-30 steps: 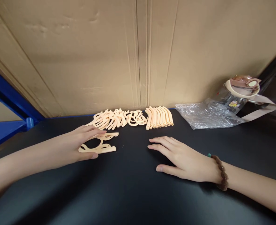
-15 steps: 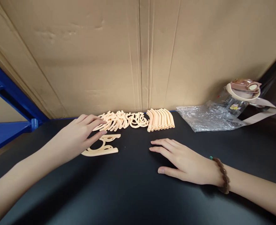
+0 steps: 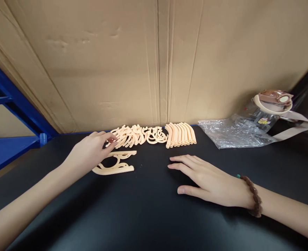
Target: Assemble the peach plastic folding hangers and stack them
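Observation:
My left hand [image 3: 93,148] is at the left end of a pile of curved beige plastic pieces [image 3: 130,136]. Its fingers are curled, and thumb and forefinger close around one curved piece there, mostly covered by the fingers. Just below that hand lies a beige openwork plastic part [image 3: 114,170] with a round opening, its left side partly behind the hand. My right hand [image 3: 203,181] rests palm down on the black table, fingers spread and holding nothing. It lies in front of a neat row of curved, tube-like beige pieces [image 3: 181,135].
Ring-shaped beige pieces [image 3: 156,136] sit between the pile and the row. A clear plastic bag [image 3: 219,134] lies at the back right, beside a strapped drinking bottle [image 3: 267,111]. Cardboard [image 3: 112,69] stands behind the black table [image 3: 148,212]. A blue metal frame [image 3: 17,101] borders the left.
My left hand's fingers have curled in at the left end of the pile, where they were stretched out before. My right hand stays in place. The view has shifted slightly.

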A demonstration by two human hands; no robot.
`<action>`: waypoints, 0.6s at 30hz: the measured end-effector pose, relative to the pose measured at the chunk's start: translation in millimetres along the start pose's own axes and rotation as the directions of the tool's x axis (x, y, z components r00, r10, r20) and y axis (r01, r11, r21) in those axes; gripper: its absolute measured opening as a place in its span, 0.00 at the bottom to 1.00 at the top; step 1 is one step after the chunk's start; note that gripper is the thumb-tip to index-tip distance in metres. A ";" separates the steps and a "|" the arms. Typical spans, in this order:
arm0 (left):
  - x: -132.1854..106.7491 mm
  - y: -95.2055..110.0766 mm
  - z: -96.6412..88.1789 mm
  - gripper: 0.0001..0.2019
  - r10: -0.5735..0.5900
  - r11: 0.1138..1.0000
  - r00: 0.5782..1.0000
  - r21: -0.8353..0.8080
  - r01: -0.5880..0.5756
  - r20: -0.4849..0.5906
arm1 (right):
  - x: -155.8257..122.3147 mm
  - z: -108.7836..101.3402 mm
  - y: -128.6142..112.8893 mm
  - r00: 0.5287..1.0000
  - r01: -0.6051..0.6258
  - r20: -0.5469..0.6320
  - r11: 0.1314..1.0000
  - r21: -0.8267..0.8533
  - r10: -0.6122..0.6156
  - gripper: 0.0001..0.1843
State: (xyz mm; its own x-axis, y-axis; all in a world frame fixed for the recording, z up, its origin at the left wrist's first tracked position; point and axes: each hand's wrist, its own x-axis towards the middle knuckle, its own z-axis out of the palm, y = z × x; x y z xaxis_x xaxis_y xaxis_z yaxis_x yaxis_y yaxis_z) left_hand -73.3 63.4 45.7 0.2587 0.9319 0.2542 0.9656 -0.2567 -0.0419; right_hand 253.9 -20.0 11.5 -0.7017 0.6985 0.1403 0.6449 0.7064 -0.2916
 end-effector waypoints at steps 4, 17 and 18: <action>13.7 -6.4 1.5 0.17 -0.038 0.999 0.995 -0.032 0.041 0.088 | 12.5 -14.7 3.5 0.983 -0.046 -0.175 0.997 0.064 0.056 0.22; 35.5 3.5 -2.9 0.17 -0.095 0.992 0.988 -0.073 0.105 0.124 | 81.4 -34.9 70.5 0.891 -0.420 -0.278 0.884 -0.207 0.358 0.15; 35.5 5.1 -3.4 0.18 -0.093 0.991 0.988 -0.080 0.103 0.120 | 85.2 -34.6 72.4 0.884 -0.441 -0.270 0.874 -0.204 0.383 0.16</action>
State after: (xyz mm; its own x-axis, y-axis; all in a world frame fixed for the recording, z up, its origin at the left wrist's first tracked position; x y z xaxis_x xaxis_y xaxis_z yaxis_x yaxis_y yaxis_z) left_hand -59.2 94.3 57.7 0.1687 0.9757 0.1397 0.9820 -0.1787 0.0620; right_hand 251.3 94.6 35.0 -0.2915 0.9183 0.2679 0.9348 0.3329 -0.1239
